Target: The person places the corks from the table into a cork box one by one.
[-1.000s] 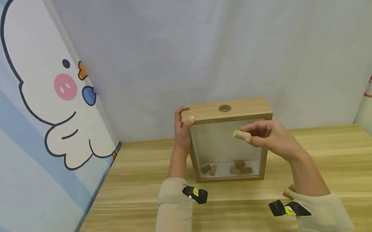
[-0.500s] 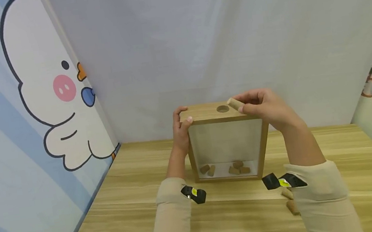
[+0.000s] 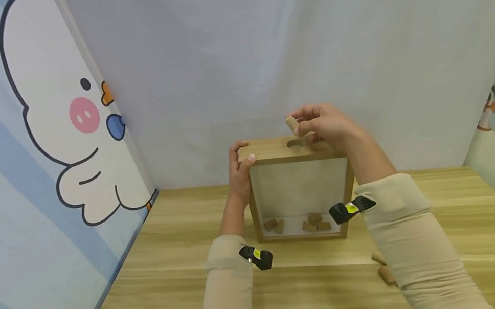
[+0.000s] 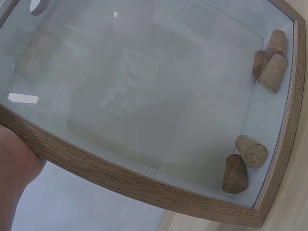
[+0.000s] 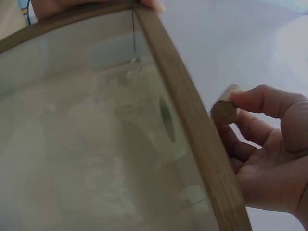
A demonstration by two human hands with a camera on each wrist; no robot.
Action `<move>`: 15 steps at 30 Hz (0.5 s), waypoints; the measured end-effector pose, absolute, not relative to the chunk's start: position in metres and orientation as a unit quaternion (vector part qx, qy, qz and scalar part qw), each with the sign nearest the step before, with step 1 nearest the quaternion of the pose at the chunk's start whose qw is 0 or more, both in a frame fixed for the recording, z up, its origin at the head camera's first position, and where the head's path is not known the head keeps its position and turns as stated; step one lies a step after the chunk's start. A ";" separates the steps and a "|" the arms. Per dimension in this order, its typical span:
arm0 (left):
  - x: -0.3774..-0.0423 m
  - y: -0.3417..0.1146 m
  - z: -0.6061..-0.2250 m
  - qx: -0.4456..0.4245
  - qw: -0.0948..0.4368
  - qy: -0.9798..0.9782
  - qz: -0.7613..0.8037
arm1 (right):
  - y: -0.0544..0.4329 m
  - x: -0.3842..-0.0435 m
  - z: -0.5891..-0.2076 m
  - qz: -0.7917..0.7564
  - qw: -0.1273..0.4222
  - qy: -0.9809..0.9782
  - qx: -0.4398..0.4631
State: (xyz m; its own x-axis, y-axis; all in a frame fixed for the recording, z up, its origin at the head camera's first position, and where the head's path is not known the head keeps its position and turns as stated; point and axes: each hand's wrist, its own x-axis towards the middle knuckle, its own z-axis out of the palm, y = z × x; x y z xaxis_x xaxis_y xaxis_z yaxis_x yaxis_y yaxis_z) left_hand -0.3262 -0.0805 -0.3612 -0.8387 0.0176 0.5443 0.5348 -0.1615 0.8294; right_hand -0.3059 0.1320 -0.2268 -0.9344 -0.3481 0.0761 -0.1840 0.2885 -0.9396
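Observation:
A wooden shadow box [image 3: 270, 150] with a clear front stands upright on the table, a round hole [image 3: 294, 144] in its top. My left hand [image 3: 239, 173] grips its top left corner, thumb at the front edge and fingers over the top. Just above the hole, my right hand [image 3: 325, 125] pinches a cork [image 3: 292, 124] between thumb and fingers, tilted. In the right wrist view one round end of this cork [image 5: 224, 112] faces the camera. Several corks lie on the box floor, among them a dark cork [image 4: 235, 174] and a paler cork [image 4: 251, 150] side by side.
On the wood-grain table [image 3: 175, 287], a loose cork [image 3: 386, 275] lies near the right sleeve, with another cork [image 3: 378, 258] beside it, partly hidden. A pale curtain [image 3: 200, 67] hangs close behind the box. At left stands a panel with a cartoon duck [image 3: 50, 96].
My right hand has lifted the cork from in front of the box's clear face, up and leftward to just over the hole. My left hand stays on the corner.

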 end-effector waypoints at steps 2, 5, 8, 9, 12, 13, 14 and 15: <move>-0.327 -0.082 -0.361 -0.222 0.177 -0.623 -0.729 | 0.130 -0.312 -0.225 -0.559 0.097 0.810 -0.150; -0.327 -0.083 -0.360 -0.220 0.172 -0.621 -0.733 | 0.129 -0.318 -0.221 -0.517 0.123 0.835 -0.144; -0.327 -0.084 -0.361 -0.223 0.164 -0.619 -0.735 | 0.128 -0.321 -0.215 -0.485 0.143 0.851 -0.144; -0.327 -0.084 -0.361 -0.226 0.162 -0.618 -0.735 | 0.128 -0.322 -0.214 -0.473 0.145 0.857 -0.144; -0.327 -0.084 -0.360 -0.229 0.159 -0.623 -0.731 | 0.127 -0.323 -0.210 -0.461 0.158 0.863 -0.131; -0.327 -0.084 -0.360 -0.228 0.159 -0.623 -0.731 | 0.127 -0.323 -0.210 -0.460 0.160 0.865 -0.126; -0.326 -0.084 -0.359 -0.227 0.160 -0.624 -0.731 | 0.127 -0.324 -0.210 -0.460 0.161 0.865 -0.123; -0.325 -0.084 -0.359 -0.223 0.161 -0.626 -0.729 | 0.127 -0.323 -0.210 -0.461 0.161 0.864 -0.120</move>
